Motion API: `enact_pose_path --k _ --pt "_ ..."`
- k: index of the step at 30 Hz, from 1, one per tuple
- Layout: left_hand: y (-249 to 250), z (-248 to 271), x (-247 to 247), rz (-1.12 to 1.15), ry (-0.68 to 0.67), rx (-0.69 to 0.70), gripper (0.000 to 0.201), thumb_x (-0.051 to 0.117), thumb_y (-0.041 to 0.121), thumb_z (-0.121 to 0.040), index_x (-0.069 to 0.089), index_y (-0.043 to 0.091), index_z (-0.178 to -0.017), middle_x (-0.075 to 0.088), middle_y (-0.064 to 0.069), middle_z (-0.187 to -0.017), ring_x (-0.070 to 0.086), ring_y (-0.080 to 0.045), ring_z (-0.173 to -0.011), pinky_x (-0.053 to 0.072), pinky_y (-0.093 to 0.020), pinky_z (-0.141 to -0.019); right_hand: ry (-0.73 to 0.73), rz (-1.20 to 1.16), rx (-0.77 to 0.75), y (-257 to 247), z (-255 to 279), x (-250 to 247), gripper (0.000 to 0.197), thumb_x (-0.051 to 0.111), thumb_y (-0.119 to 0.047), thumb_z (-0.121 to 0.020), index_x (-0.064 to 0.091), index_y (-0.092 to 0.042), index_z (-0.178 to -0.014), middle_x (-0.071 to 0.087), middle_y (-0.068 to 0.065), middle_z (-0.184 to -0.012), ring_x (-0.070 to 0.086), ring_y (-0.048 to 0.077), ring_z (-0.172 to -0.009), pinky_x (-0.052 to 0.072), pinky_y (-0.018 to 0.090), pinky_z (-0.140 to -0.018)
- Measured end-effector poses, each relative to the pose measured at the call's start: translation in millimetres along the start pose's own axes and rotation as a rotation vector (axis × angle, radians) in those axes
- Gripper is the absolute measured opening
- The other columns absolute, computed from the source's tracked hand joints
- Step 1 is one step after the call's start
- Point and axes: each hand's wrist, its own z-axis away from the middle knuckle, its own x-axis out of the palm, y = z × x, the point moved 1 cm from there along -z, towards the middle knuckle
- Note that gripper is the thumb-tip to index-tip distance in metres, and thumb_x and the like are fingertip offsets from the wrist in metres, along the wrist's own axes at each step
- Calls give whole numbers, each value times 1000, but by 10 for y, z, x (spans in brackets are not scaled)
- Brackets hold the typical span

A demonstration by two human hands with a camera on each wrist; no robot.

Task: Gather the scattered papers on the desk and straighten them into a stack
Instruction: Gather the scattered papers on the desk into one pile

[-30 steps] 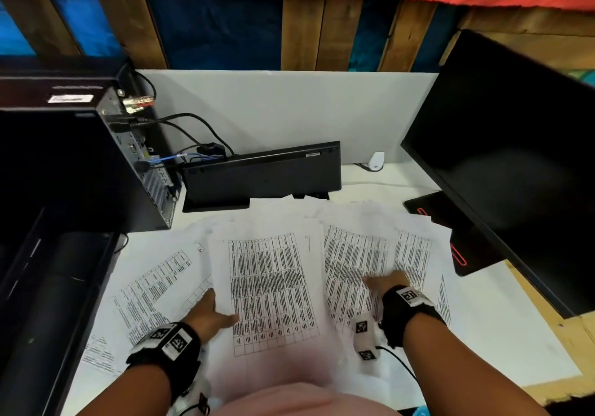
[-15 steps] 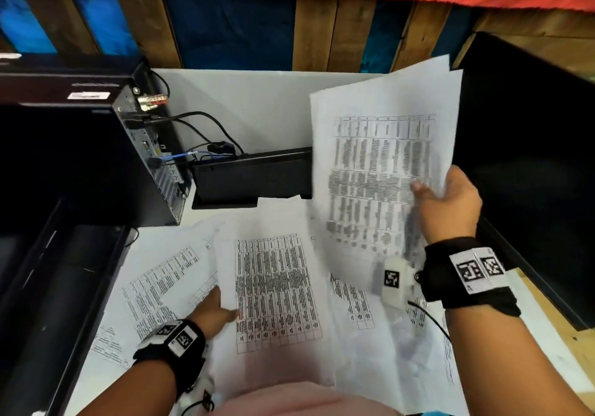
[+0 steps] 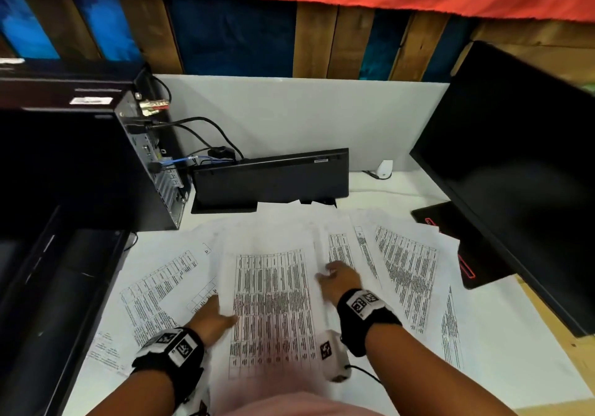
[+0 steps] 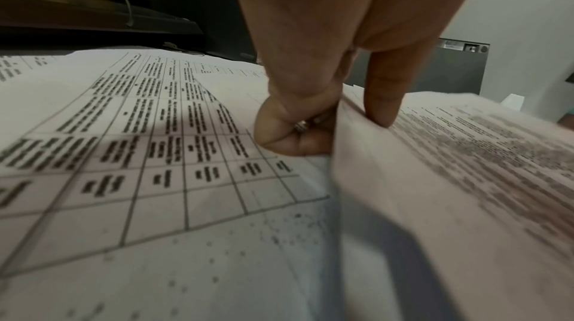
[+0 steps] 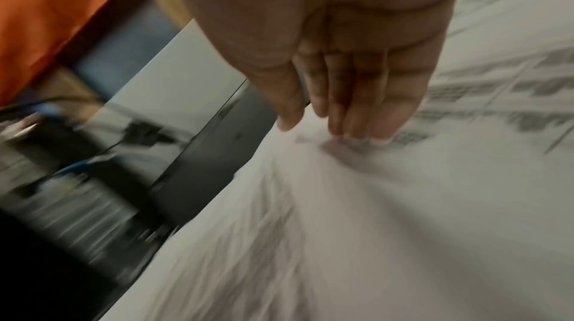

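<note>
Printed sheets with tables lie scattered over the white desk (image 3: 515,351). A centre pile (image 3: 273,303) lies in front of me, with loose sheets to the left (image 3: 154,293) and fanned out to the right (image 3: 409,270). My left hand (image 3: 212,319) pinches the pile's left edge. In the left wrist view its thumb (image 4: 382,105) lies on top of the sheets (image 4: 450,166) and the other fingers curl underneath. My right hand (image 3: 338,278) rests at the pile's right edge. The blurred right wrist view shows its straight fingertips (image 5: 357,125) touching paper (image 5: 372,203).
A black computer tower (image 3: 80,164) with cables (image 3: 193,125) stands at the left. A black keyboard (image 3: 270,177) leans on edge at the back. A dark monitor (image 3: 515,164) and its base (image 3: 450,232) take the right side. A small white object (image 3: 384,169) sits by the back panel.
My right hand lifted a sheet from the right side up in the air, then came down; it now lies flat at the centre pile's right edge. The left hand stayed put.
</note>
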Motion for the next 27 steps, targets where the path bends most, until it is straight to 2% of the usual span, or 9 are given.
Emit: enact_pose_path --k 4,6,10,13,16,19,21,24,27 --pt "4 6 7 -124 27 16 58 59 26 -92 34 5 -141 49 -12 -142 48 -27 -128 39 -34 -106 337 181 281 422 -102 -526 66 62 -47 -82 41 -10 -133 42 18 -136 40 36 -127 39 50 -101" --pt "41 8 29 -116 29 37 54 57 26 -94 36 4 -138 50 -11 -140 49 -26 -126 39 -33 -106 297 231 334 589 -142 -625 74 58 -54 -82 40 -4 -133 42 20 -135 41 38 -125 40 51 -101" --pt "93 49 13 -2 -16 59 66 63 38 -88 34 9 -140 46 -1 -143 46 -20 -128 34 -39 -113 128 -110 115 494 -93 -449 53 49 -40 -94 42 -2 -131 60 15 -110 61 31 -94 52 40 -86" --pt "97 53 -4 35 -60 72 75 61 43 -88 25 13 -146 42 2 -146 41 -24 -136 31 -40 -115 -74 -135 50 291 48 -266 62 37 -40 -100 22 -4 -148 39 17 -148 42 32 -132 35 37 -106" --pt "79 17 -12 56 -84 51 72 64 31 -89 25 11 -146 44 -3 -147 44 -25 -133 33 -42 -114 -152 -92 7 170 130 -93 61 41 -39 -99 24 -6 -148 31 13 -153 32 30 -140 28 37 -112" --pt "28 -17 -32 50 -95 33 66 66 12 -87 32 10 -142 50 -8 -143 48 -25 -128 34 -45 -114 56 -164 -61 71 159 -249 31 53 -18 -94 52 -4 -122 63 8 -104 65 26 -94 56 30 -75" --pt "-1 -35 -21 41 -71 32 63 65 7 -87 35 9 -141 52 -8 -141 49 -25 -127 35 -43 -113 229 -144 -92 -20 203 -531 20 53 -10 -92 56 -4 -111 59 5 -80 59 16 -61 47 20 -49" --pt "-5 -50 4 51 -57 15 60 64 5 -88 36 10 -141 54 -7 -138 51 -25 -124 36 -41 -111 507 -74 -202 -180 311 -1065 16 51 -12 -92 56 -8 -107 59 10 -76 59 26 -63 50 29 -58" --pt "19 -44 2 18 -63 -11 58 63 11 -89 37 10 -141 56 -7 -135 53 -25 -121 39 -43 -109 575 -225 -406 -446 570 -1441 15 52 -17 -94 55 -16 -108 63 4 -81 64 23 -71 54 32 -64"
